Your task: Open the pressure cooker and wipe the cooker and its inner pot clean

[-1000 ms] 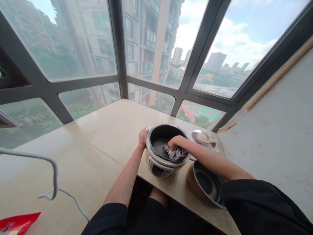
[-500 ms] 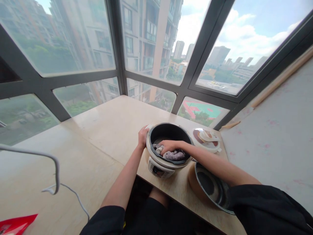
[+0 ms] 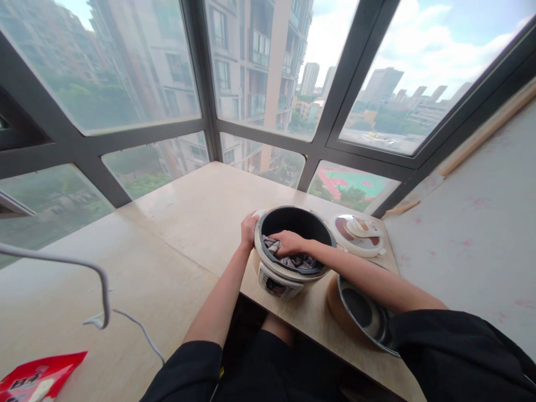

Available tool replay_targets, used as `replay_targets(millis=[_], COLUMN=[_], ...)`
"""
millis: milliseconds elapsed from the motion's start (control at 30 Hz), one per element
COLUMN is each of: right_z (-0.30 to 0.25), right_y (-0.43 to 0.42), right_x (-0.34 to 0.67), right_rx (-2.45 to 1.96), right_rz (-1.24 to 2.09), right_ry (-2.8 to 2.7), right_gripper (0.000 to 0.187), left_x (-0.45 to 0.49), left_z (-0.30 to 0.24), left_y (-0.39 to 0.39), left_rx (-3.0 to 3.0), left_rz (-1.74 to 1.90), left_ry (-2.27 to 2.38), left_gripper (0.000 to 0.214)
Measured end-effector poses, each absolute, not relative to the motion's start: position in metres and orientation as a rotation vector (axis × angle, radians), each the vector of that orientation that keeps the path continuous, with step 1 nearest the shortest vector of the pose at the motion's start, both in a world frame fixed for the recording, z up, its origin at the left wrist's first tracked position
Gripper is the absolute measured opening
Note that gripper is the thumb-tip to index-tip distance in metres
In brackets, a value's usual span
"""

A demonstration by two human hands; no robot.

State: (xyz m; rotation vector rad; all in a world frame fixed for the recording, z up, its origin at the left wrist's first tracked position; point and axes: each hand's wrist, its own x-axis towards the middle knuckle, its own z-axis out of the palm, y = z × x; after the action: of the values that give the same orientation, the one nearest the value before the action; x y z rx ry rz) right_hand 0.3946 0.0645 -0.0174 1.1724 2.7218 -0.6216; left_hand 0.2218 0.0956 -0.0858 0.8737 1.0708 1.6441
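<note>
The dark-framed window [image 3: 201, 72] fills the view above the pale wooden desk [image 3: 176, 234], and both sit a little differently in my sight than a second ago because my head has shifted. On the desk near its front edge stands the cream-coloured round electric cooker [image 3: 278, 279], with its dark inner pot [image 3: 299, 220] open to the top. Inside that pot lies the grey patterned cloth [image 3: 295, 261], bunched against the near wall. A second ago it lay lower, on the pot's floor towards the right. Now it has been dragged up and over to the left side. To the right of the cooker, at the desk's edge and partly under my right forearm, is a tan-sided bowl with a shiny metal lining [image 3: 355, 310]. I see nothing in the part of it that shows. Behind it the white round lid with a brown ring [image 3: 360, 234] lies flat on the desk, just beside the cooker. My right hand [image 3: 288, 242] is inside the pot with its fingers curled down over the cloth, pressing it to the wall. My left hand [image 3: 250, 229] stays cupped around the cooker's outer left rim, gripping it as before. Far to the left a thin white cable [image 3: 104, 301] loops over the desk, well apart from the cooker. A red printed packet [image 3: 37, 377] lies at the bottom left corner.
</note>
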Motion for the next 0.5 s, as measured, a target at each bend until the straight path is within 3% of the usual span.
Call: replay_targets(millis=[133, 300, 500], right_z=[-0.015, -0.014, -0.003], right_y=[0.061, 0.055, 0.065], right_x=[0.389, 0.385, 0.401], right_rx=[1.155, 1.197, 1.604], right_rz=[-0.535, -0.405, -0.458], right_ry=[2.655, 2.654, 2.662], right_gripper=[0.050, 0.040, 0.036], left_x=[0.221, 0.220, 0.222], left_z=[-0.087, -0.088, -0.084], left_y=[0.096, 0.096, 0.091], left_rx=[0.887, 0.885, 0.878], left_rz=[1.643, 1.632, 1.608], left_ry=[1.073, 1.049, 1.007], left_gripper=[0.030, 0.030, 0.035])
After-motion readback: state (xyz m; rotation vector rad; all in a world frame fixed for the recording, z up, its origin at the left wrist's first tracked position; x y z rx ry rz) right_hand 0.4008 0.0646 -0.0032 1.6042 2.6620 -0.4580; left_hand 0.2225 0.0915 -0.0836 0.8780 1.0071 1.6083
